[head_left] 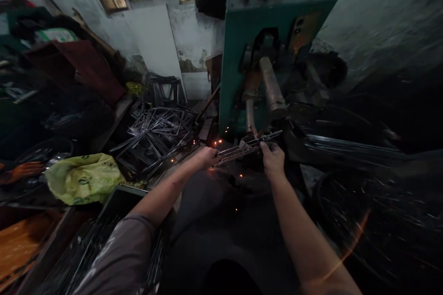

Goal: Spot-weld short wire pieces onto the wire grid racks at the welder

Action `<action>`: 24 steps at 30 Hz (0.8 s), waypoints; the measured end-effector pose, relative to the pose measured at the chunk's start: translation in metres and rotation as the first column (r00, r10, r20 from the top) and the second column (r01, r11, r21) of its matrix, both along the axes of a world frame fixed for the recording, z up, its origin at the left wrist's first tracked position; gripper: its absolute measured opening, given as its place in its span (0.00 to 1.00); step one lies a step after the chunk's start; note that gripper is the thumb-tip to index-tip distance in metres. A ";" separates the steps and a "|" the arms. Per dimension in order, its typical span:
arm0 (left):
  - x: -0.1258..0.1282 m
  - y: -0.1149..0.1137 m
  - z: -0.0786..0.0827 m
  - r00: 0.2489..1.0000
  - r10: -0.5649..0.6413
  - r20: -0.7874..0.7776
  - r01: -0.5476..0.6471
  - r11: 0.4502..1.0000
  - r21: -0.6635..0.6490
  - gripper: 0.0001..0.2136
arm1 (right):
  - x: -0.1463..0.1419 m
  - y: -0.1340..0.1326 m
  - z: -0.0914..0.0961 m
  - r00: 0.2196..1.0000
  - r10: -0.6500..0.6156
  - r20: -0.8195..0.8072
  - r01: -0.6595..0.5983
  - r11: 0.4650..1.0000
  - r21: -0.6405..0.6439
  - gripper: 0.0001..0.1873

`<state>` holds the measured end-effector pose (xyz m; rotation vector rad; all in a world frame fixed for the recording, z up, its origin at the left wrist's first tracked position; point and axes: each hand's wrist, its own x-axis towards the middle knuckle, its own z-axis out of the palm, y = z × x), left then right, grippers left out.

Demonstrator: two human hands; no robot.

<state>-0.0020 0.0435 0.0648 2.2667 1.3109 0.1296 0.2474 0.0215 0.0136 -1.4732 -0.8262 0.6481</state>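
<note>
A thin metal wire frame [235, 152] lies slantwise under the electrodes of a green spot welding machine [228, 78]. Its left end is in the closed fingers of my left hand [207, 157]. On the other side, my right hand [273, 159] pinches the frame near its right end, thumb on top. The lower copper-coloured electrode [250, 117] comes down right at the wires, beside the thick upper arm [272, 85]. Orange sparks [218, 142] fly around the frame and my left hand. Exact finger contact is dim and partly hidden.
A tangled pile of wire frames [159, 124] lies on the left, behind a yellow plastic bag [85, 179]. Loose rods [79, 258] fill a box at lower left. To the right are a bundle of wires [342, 145] and a dark round tub [380, 221] holding metal pieces.
</note>
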 end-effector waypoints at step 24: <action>-0.007 -0.005 0.005 0.995 0.029 0.094 -0.024 0.998 -0.054 0.16 | 0.131 -0.267 -0.002 0.777 0.441 0.449 0.154 0.558 -0.816 0.10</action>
